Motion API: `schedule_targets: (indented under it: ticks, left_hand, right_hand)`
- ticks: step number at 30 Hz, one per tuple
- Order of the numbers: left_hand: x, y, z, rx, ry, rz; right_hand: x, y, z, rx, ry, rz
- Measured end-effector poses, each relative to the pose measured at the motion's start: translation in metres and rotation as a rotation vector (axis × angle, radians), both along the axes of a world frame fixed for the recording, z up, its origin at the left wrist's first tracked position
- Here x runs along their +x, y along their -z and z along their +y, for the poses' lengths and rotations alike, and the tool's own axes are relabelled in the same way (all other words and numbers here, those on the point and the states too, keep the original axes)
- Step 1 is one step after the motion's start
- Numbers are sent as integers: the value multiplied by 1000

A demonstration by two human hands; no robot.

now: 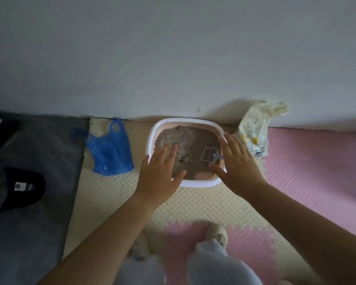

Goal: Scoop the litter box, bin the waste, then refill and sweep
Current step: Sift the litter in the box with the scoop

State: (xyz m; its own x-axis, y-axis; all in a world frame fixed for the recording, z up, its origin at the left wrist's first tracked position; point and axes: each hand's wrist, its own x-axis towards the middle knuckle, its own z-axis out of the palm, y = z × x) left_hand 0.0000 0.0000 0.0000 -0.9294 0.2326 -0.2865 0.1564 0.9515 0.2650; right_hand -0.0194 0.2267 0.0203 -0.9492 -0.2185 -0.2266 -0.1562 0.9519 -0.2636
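At the far left of the frame a dark grey mat lies on the floor, and a black thing with a white label sits on it. Next to the mat, left of the middle, a blue plastic bag lies flat on the cream mat, close to the wall. Your left hand is in the middle of the frame, in front of the near left corner of the litter box. Its fingers are straight and spread wide, and it holds nothing. The box is white with a pink inside and sits against the wall at the middle. A pale heap of litter fills its back left part, and the rest looks darker and flatter. A grey scoop lies in the right side of the box, its handle pointing to the right edge. Your right hand covers that right edge, fingers straight and spread, holding nothing. You cannot tell if either hand touches the box. Just right of the box a crumpled white bag leans on the wall. A pink mat fills the right of the frame.
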Motion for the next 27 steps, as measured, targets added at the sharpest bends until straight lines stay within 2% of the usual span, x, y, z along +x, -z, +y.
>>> schedule_targets:
  ticks: [7,14,17,20,23,27]
  left_hand:
    - [-17,205,-20,-81,70,9]
    - [-42,374,-67,-148,227,76]
    - [-49,417,-75,-135,347,167]
    - [-43,446,-76,-81,335,161]
    - [-33,455,-78,-73,310,117]
    - [-32,451,-76,-74,273,170]
  right_hand:
    - [-17,205,13,156,62,-48]
    - [-38,364,37,327,36,-40]
    - [-47,405,48,419,-14,-10]
    - [-51,428,55,463,-43,9]
    - [-53,428,59,489,-81,59]
    - [-56,428,71,549,-15,123]
